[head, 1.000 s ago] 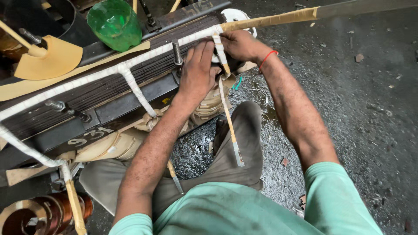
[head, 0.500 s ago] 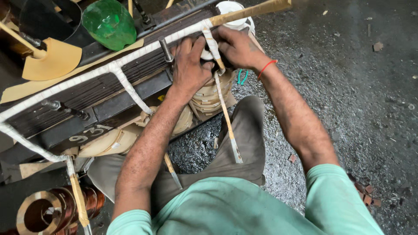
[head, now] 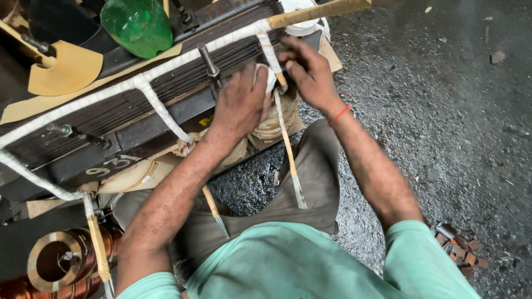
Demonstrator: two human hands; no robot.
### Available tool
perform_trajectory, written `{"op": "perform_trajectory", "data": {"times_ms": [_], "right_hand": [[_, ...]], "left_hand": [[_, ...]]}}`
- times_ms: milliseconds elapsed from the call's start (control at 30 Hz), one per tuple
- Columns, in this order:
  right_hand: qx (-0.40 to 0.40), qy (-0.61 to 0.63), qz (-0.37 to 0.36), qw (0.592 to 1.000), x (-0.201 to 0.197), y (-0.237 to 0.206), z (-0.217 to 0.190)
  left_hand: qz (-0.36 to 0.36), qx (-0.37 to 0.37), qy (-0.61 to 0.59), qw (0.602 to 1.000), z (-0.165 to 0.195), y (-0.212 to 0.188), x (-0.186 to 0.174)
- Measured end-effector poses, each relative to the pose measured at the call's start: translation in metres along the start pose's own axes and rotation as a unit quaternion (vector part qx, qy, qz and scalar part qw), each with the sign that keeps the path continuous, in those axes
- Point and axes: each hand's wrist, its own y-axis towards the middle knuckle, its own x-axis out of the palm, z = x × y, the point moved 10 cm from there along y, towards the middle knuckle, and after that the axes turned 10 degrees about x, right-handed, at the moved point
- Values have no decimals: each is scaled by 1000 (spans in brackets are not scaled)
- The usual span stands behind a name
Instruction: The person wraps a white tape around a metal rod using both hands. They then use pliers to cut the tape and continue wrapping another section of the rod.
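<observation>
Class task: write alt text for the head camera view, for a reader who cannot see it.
Both hands, left hand and right hand, work white tape around a bar on a dark laminated metal core. A green plastic bottle lies above; copper coils sit lower left.

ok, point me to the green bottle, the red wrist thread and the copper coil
green bottle point(head: 138, 25): head view, middle of its body.
red wrist thread point(head: 339, 114): head view, band across the right wrist.
copper coil point(head: 55, 260): head view, its round end face.

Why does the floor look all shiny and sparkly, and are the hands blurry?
Head view: soft, even light, no hard shadows; the dark gritty floor glints with small highlights as though wet or oily. The left hand and right hand are slightly smeared at the fingers, while the white-taped bar and green plastic bottle look sharper. Straight edges bow a little near the frame's borders.
</observation>
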Motion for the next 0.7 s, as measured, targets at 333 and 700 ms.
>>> {"op": "perform_trajectory", "data": {"times_ms": [333,700], "right_hand": [[-33,-77,208,974,-1,-29,-1],[49,-63,186,979,-4,-26,14]], "left_hand": [[98,-22,-7,995,25,-5,-17],[-5,-152,-60,986,0,-13,10]]}}
